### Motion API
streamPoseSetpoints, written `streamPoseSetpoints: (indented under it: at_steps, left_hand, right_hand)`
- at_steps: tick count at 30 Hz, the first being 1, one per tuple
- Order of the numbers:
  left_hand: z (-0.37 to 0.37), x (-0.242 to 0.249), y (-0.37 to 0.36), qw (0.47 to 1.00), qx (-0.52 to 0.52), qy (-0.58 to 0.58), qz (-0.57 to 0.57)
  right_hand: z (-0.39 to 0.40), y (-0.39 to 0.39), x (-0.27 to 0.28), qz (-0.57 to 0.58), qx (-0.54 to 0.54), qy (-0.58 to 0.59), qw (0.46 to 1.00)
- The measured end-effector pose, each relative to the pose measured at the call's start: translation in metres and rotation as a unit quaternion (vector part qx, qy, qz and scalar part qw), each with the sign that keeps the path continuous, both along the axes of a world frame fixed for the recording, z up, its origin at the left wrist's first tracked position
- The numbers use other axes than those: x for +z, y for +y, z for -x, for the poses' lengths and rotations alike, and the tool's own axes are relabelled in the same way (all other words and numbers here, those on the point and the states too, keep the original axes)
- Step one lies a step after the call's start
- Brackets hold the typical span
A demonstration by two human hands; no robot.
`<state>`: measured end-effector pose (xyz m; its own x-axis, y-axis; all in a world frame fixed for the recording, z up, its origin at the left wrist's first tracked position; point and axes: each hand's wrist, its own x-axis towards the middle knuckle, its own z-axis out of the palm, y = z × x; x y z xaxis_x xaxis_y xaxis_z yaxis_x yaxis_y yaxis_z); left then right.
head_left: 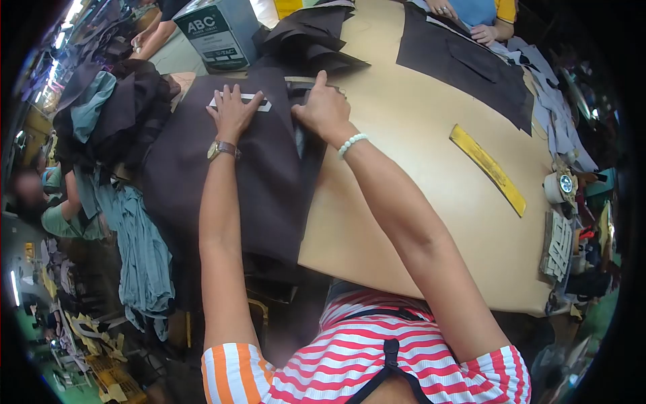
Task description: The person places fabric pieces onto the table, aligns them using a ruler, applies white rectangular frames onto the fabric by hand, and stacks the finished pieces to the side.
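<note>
Clock read from mid-view, me at 6. Far left, 8 to 9 o'clock: grey-green cloth (pixel 142 252) hanging in folds. At 10, a heap of dark fabric (pixel 138 94) with a light blue-green piece (pixel 95 106) on it. Co-worker's forearm (pixel 155 42) between 10 and 11.

Dark brown cloth (pixel 269 182) at 10, lying partly on the desk (pixel 363 236), its near part drooping past the edge. My left hand (pixel 233 116), between 10 and 11, is palm down, fingers spread, on a white slotted piece (pixel 267 106) atop that cloth. Watch (pixel 223 149) on that wrist. ABC box (pixel 214 35) at 11, beyond it.

My right hand (pixel 326 109) at 12, at the cloth's right edge: one digit sticking up, the others bent; can't tell whether it pinches anything. Pale bead bracelet (pixel 352 144) on that wrist. More dark pieces (pixel 306 34) just beyond, also near 12.

Then a dark panel (pixel 464 77) between 1 and 2, co-worker's hands (pixel 483 32) beside its far edge. Yellow strip (pixel 488 172) near 3, slanted. Tape roll (pixel 564 183) at 3, on the desk's right edge; pale stacked pieces (pixel 557 246) just below it.
</note>
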<state>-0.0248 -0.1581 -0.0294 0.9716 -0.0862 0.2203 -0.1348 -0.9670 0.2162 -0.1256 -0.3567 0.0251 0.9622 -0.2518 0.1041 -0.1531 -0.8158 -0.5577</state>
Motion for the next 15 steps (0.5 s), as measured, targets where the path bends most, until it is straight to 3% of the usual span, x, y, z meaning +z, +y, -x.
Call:
streamPoseSetpoints:
  at_steps: [5, 8, 12, 15]
  left_hand:
    - [0.000, 0.005, -0.002, 1.000, 0.012, 0.009, -0.002]
    - [-0.001, 0.010, -0.005, 0.999, 0.023, 0.042, -0.009]
    - [0.005, 0.025, -0.015, 0.998, 0.020, 0.061, 0.007]
    - [0.008, 0.021, -0.018, 0.998, 0.019, 0.053, 0.014]
  right_hand:
    - [0.014, -0.040, -0.002, -0.036, -0.030, 0.012, 0.999]
    - [0.027, -0.067, -0.005, -0.061, -0.086, -0.052, 0.993]
    - [0.036, -0.068, 0.011, -0.101, -0.063, -0.142, 0.983]
    - [0.046, -0.038, 0.037, -0.121, 0.001, -0.126, 0.985]
